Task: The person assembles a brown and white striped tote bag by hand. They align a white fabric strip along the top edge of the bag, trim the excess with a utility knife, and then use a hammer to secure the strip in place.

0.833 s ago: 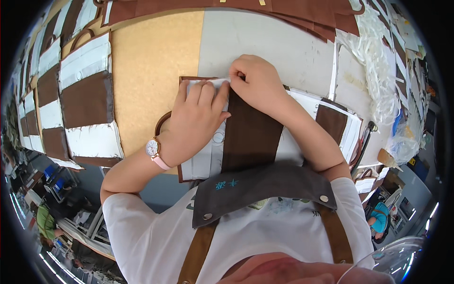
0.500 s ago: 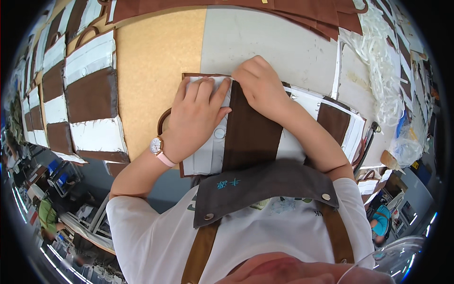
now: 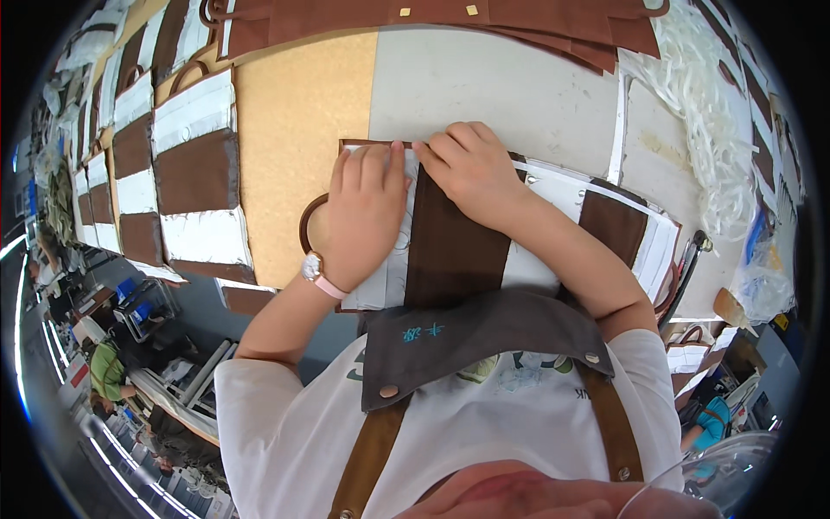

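Free way over tan board (image 3: pixel 298 130), centre-left; brown pieces (image 3: pixel 441 24) block top, left hand (image 3: pixel 369 203) mid-frame, white strips (image 3: pixel 696 130) upper right.

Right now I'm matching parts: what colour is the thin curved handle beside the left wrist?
The thin curved handle is dark brown; clearest view: head.

the worktable (image 3: pixel 303 121) — tan at left, grey at right — carried a brown-and-white panel (image 3: pixel 458 242) at its near edge, similar panels (image 3: pixel 194 169) leftward, brown pieces (image 3: pixel 432 24) along the far side and what seemed tangled white strips (image 3: pixel 687 121).
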Demonstrator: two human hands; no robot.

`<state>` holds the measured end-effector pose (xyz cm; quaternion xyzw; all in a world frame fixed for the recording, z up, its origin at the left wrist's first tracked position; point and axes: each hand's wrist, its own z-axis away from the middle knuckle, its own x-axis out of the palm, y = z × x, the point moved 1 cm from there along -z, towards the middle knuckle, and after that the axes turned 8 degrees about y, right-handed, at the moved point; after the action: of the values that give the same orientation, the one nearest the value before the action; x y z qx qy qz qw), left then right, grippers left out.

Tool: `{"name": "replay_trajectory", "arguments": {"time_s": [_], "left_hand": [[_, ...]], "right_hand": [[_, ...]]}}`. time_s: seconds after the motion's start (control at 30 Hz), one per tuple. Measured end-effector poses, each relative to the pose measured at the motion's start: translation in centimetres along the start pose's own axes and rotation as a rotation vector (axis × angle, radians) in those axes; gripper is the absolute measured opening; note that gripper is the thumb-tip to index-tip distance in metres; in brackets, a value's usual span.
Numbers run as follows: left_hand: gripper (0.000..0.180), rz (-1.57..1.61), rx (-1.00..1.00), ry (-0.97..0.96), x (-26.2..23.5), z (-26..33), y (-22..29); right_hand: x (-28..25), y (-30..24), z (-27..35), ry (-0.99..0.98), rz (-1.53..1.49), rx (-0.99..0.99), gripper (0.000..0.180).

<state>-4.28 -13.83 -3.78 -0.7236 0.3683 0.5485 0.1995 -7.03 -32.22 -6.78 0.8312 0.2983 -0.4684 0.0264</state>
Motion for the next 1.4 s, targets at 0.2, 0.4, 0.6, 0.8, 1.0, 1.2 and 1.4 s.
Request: {"name": "replay_trajectory", "arguments": {"time_s": [0.2,0.4,0.6,0.8,1.0,1.2,1.4], "left_hand": [[0.054,0.096,-0.071,-0.068,0.7,0.5,2.8],[0.055,0.045,-0.077,-0.083,0.5,0.5,3.3],[0.054,0.042,-0.093,-0.044,0.7,0.6,3.4],[0.054,0.028,-0.094,-0.041,0.8,0.7,3.5],[0.059,0.039,-0.1,-0.073,0.8,0.7,3.8],[0.064,-0.035,-0.108,-0.074,1.3,1.1,4.7],[0.065,-0.05,-0.107,-0.064,1.3,1.1,4.9]], "right_hand": [[-0.6,1.1,0.1,-0.012,-0.151,0.35,0.023],[-1.3,1.4,1.3,0.054,-0.184,0.443,0.01],[-2.6,1.2,1.7,0.08,-0.125,0.344,0.011],[-2.7,1.2,2.3,0.106,0.047,0.146,0.014],[-1.9,1.3,2.5,0.083,0.061,0.118,0.017],[-1.6,1.5,2.4,0.128,0.095,0.112,0.017],[-2.0,1.8,2.6,0.186,-0.028,0.154,0.015]]}}
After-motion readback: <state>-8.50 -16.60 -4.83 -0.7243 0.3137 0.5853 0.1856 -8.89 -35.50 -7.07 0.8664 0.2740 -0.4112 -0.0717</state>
